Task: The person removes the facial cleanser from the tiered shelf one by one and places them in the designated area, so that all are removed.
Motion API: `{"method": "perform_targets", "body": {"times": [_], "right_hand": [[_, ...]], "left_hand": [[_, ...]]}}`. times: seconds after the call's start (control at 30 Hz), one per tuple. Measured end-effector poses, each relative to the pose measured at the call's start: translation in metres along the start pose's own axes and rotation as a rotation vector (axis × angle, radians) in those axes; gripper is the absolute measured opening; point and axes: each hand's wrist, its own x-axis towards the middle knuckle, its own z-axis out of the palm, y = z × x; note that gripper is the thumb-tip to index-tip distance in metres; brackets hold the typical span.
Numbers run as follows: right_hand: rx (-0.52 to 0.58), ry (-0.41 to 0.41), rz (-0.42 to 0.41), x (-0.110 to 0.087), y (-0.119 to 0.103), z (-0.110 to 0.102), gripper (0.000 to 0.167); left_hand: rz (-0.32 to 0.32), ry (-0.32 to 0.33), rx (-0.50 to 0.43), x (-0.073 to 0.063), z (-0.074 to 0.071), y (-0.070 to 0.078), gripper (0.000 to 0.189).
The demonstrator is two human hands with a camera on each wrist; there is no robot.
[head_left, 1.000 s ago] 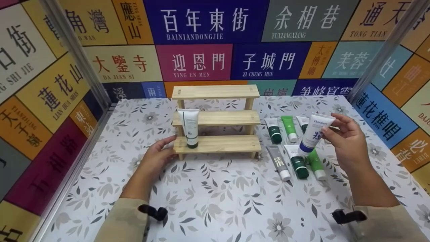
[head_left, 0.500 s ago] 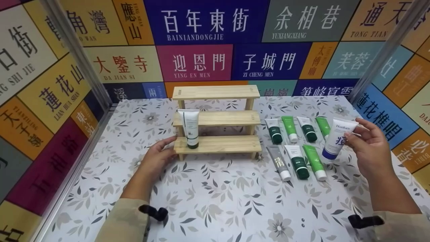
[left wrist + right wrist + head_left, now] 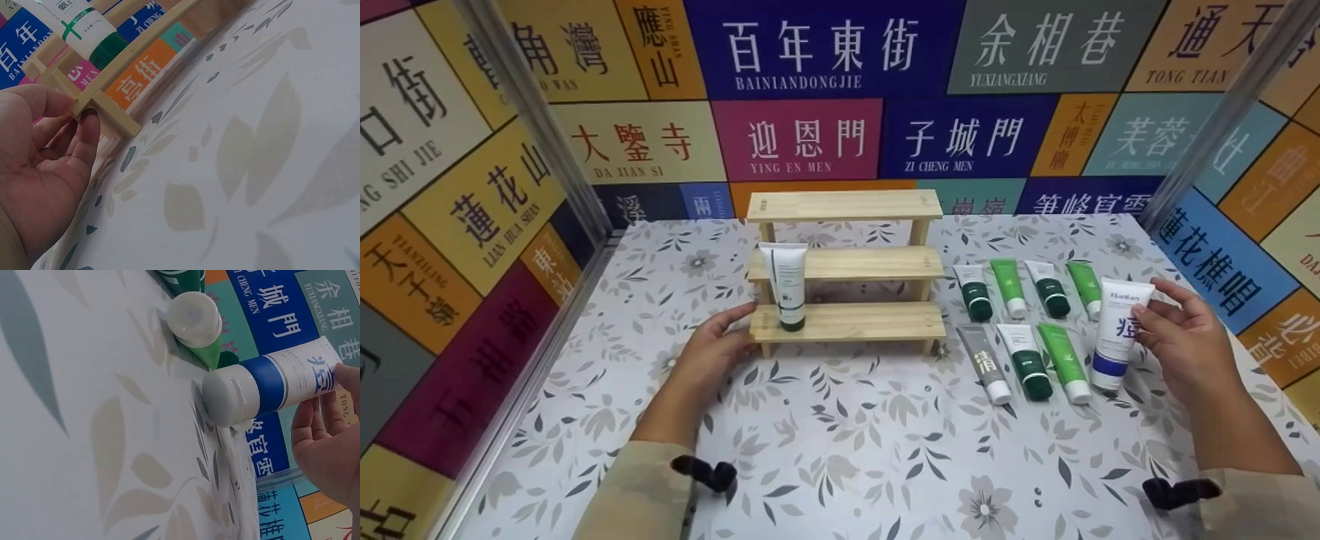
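A three-tier wooden display rack [image 3: 877,321] stands on the flower-patterned cloth. My left hand [image 3: 711,352] pinches the left end of its lowest shelf, thumb above and fingers under in the left wrist view. On that shelf a white tube with a dark green cap [image 3: 789,281] stands upright on its cap. My right hand [image 3: 1192,349] grips a white squeeze tube with a blue band [image 3: 270,385] by its crimped upper end, cap down and close over the cloth. That tube is nearly upright, just right of the flat-lying tubes.
Several tubes lie in two rows right of the rack, among them a grey tube [image 3: 984,365], a green tube [image 3: 1065,364] and a white-and-green tube [image 3: 1026,362]. Sign-printed panels [image 3: 802,139] wall the back and both sides.
My right hand has carried the blue-banded tube from over the lying tubes to the right, then lowered it and turned it more upright. My left hand stays on the rack.
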Motion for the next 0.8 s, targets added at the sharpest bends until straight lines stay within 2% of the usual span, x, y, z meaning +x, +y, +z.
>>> {"method": "perform_targets", "body": {"times": [0.27,0.47,0.67,0.8], "right_hand": [[-0.067,0.015,0.098,0.011,0.006,-0.008,0.084],[-0.140,0.011,0.132,0.012,0.012,-0.009,0.082],[-0.186,-0.009,0.140,0.016,0.018,-0.006,0.081],[-0.260,-0.018,0.173,0.019,0.020,-0.004,0.084]], "left_hand": [[-0.003,-0.002,0.011,0.002,-0.001,-0.001,0.056],[-0.011,-0.006,0.011,0.001,-0.002,0.000,0.057],[0.006,-0.007,0.019,0.002,-0.003,-0.001,0.057],[0.015,-0.008,0.009,0.003,-0.002,-0.003,0.057]]}}
